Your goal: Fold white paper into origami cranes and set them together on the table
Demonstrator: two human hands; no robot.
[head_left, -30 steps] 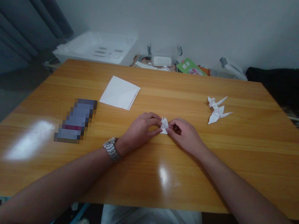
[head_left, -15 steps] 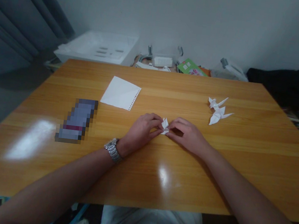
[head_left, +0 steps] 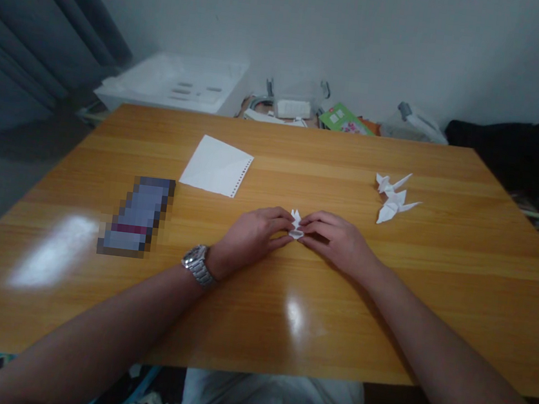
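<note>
A small folded piece of white paper is pinched between my two hands just above the middle of the wooden table. Two points stick up at its far end, and a gap shows in its near edge. My left hand, with a metal watch on the wrist, closes thumb and fingers on its left side. From the right, my right hand grips the other side the same way. Fingertips cover both sides of the paper. Two finished-looking paper cranes lie touching or close together at the right.
A white paper sheet with a perforated edge lies at the back left. Nearer on the left is a pixelated phone-like object. Beyond the table's far edge stand a white bin, a green booklet and a black cloth.
The folded paper's near part has spread into a wider, opened shape, and its upright points look narrower. Both hands stay on it, with the left wrist shifted slightly left.
</note>
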